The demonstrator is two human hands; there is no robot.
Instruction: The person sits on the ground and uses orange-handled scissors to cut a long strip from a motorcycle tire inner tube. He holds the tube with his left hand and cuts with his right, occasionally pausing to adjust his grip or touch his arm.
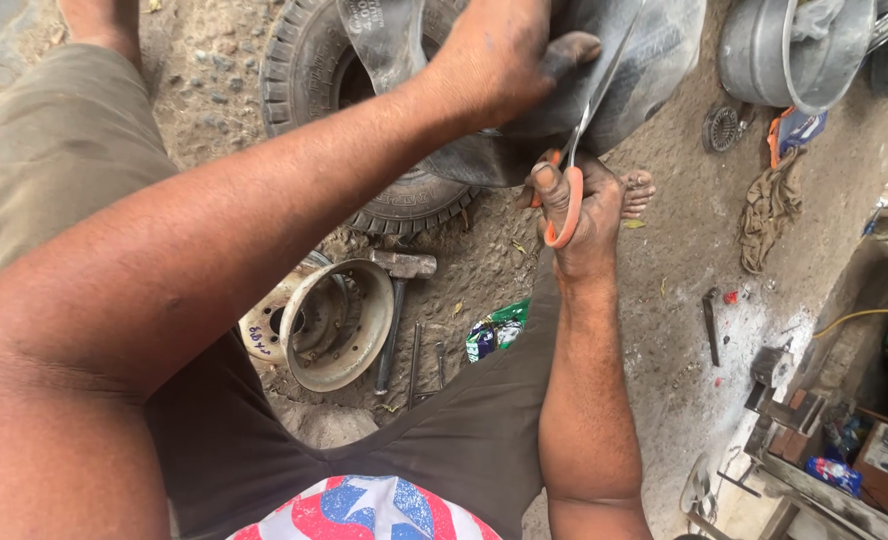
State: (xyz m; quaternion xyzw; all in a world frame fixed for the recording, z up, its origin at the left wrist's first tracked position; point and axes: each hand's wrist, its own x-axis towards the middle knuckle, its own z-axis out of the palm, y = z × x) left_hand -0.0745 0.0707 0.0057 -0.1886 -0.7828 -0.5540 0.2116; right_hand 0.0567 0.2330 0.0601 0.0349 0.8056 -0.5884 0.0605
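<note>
My left hand [499,55] grips the top of a black rubber inner tube [654,50] and holds it up in front of me. My right hand [579,205] is shut on orange-handled scissors [586,120], whose metal blades point up along the tube's rubber. A small black tyre [309,60] lies on the dirt ground behind the tube. My right foot [639,190] shows just past my right hand.
A metal wheel rim [339,325] lies on the ground by my knee, with a hammer [399,300] beside it. A grey metal basin [764,50] stands at the top right. A brown rag [769,205], loose tools [711,325] and a green wrapper [494,330] are scattered on the dirt.
</note>
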